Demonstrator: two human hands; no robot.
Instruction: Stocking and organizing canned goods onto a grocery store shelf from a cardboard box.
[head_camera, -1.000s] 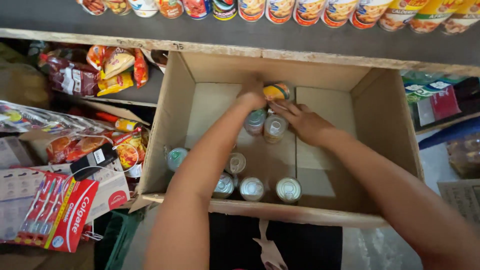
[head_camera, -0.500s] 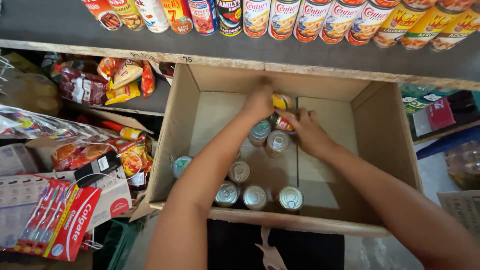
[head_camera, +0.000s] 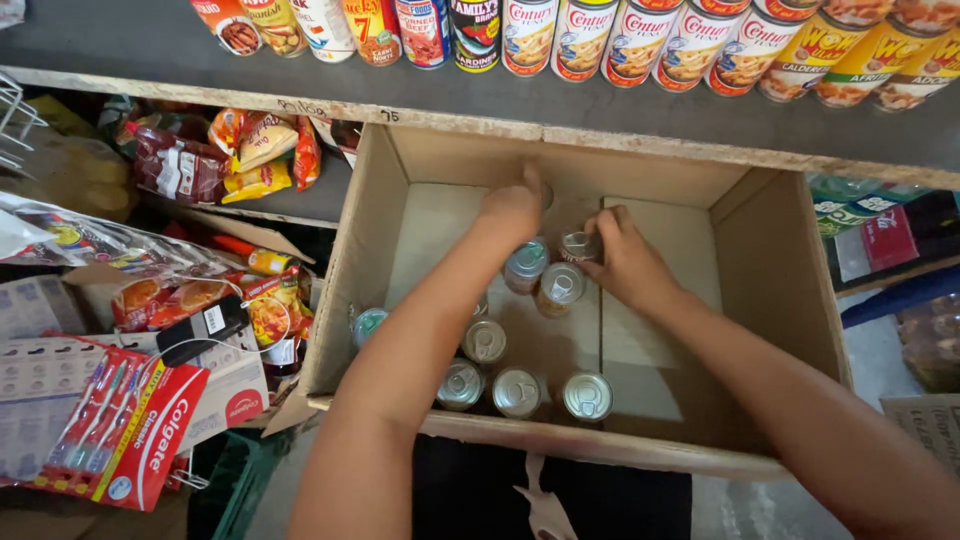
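Shelf-side cardboard box (head_camera: 385, 215): I am closing my right hand (head_camera: 628, 262) on a small can (head_camera: 580, 246); left hand (head_camera: 512, 208), grip unclear, reaching deeper among upright cans (head_camera: 487, 340).

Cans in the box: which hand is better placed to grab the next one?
Probably the right hand: its fingers already touch a can, with another can just below. The left hand reaches toward the cardboard box's far wall, its grip hidden.

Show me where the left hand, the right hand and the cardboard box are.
left hand (head_camera: 512, 207), head view, on its back.
right hand (head_camera: 628, 262), head view, on its back.
cardboard box (head_camera: 775, 275), head view, on the right inner wall.
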